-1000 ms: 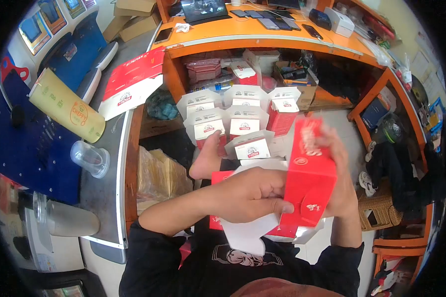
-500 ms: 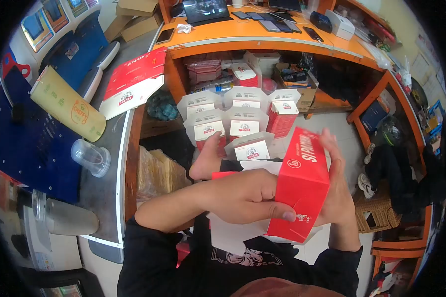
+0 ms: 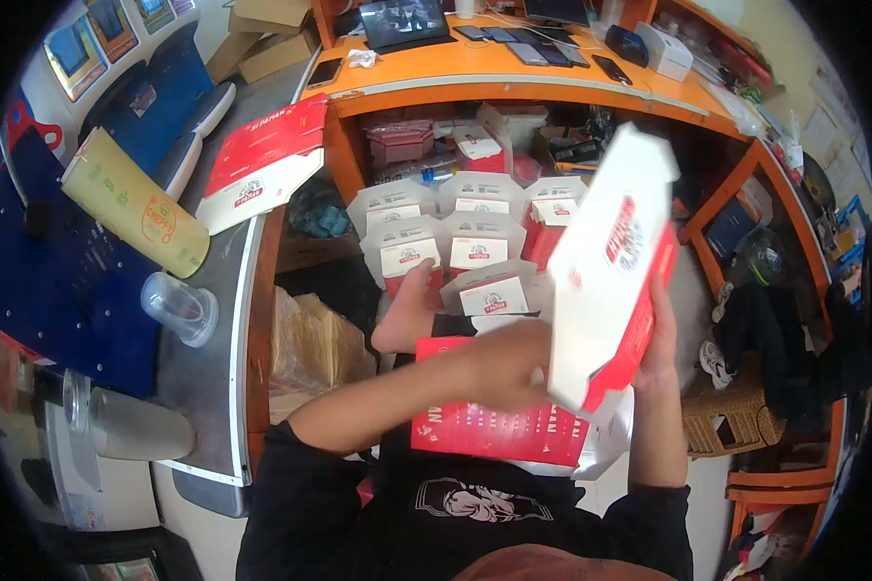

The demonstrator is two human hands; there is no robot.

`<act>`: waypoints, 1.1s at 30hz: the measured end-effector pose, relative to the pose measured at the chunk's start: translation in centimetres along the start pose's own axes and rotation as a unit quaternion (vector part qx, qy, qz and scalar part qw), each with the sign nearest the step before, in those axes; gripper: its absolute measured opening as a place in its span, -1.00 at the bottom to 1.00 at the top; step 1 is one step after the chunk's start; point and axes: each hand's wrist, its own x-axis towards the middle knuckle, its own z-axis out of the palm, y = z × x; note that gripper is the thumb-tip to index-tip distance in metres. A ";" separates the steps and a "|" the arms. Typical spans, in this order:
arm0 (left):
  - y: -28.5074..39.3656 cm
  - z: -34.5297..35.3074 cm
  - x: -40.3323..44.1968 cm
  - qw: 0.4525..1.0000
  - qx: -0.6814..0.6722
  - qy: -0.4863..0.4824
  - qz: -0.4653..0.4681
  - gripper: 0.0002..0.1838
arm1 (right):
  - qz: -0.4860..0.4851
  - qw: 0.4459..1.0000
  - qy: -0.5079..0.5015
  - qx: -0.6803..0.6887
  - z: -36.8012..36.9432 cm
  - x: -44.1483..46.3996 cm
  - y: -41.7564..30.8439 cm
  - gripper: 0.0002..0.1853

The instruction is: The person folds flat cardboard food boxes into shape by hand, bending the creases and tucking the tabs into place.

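Note:
A red and white carton (image 3: 610,261), tilted and slightly blurred, is held up between my hands with its white printed flap towards me. My left hand (image 3: 518,366) is closed at its lower left edge, fingertips partly hidden behind it. Along the red right side, my right hand (image 3: 661,329) grips the carton, its fingers partly hidden. Flat red printed card (image 3: 494,428) lies across my lap below. Beyond my bare foot (image 3: 405,315), several folded cartons (image 3: 479,253) with raised white flaps stand on the floor.
An orange desk (image 3: 407,64) bears a laptop (image 3: 404,23) and several phones. On the grey counter (image 3: 199,387) at left are a flat carton sheet (image 3: 262,165), a yellow cup roll (image 3: 136,203) and clear cups (image 3: 179,308). A woven basket (image 3: 731,418) stands at right.
The carton has risen and turned, so its white flap now faces me instead of its red side. Both hands have shifted with it, and more red card shows on my lap.

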 end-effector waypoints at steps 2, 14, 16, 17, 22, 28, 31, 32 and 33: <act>1.7 1.7 -0.7 0.987 0.159 -0.014 0.033 -0.43 | 0.050 0.997 0.035 0.054 0.1 0.8 0.5 -0.36; 3.5 0.6 -1.2 0.900 0.428 0.061 0.051 -0.65 | -0.228 0.811 0.119 -0.525 -0.9 -3.0 -0.1 -0.28; 3.5 0.1 -0.9 0.900 0.429 0.046 0.068 -0.65 | -0.343 0.663 0.006 -0.665 -0.8 -4.0 -2.4 -0.29; 3.5 -0.1 -0.7 0.899 0.430 0.038 0.077 -0.65 | -0.326 0.673 -0.031 -0.664 0.0 -4.8 -3.3 -0.33; 4.1 -1.0 0.1 0.897 0.433 -0.005 0.091 -0.66 | -0.144 0.601 0.011 -0.786 4.1 -5.9 -5.1 -0.33; 5.1 -4.0 0.4 0.948 0.306 -0.051 -0.072 -0.66 | -0.197 0.721 0.012 -0.664 -0.2 -4.8 -2.8 -0.54; 4.2 -4.9 0.2 0.966 0.186 -0.019 -0.178 -0.68 | -0.292 0.814 0.085 -0.496 -3.2 -3.6 0.3 -0.67; 3.9 -5.1 0.3 0.968 0.143 -0.021 -0.206 -0.69 | -0.319 0.809 0.105 -0.482 -4.0 -3.2 1.3 -0.68; 3.6 -5.3 0.4 0.967 0.101 -0.021 -0.234 -0.70 | -0.345 0.804 0.126 -0.468 -4.8 -3.0 2.4 -0.68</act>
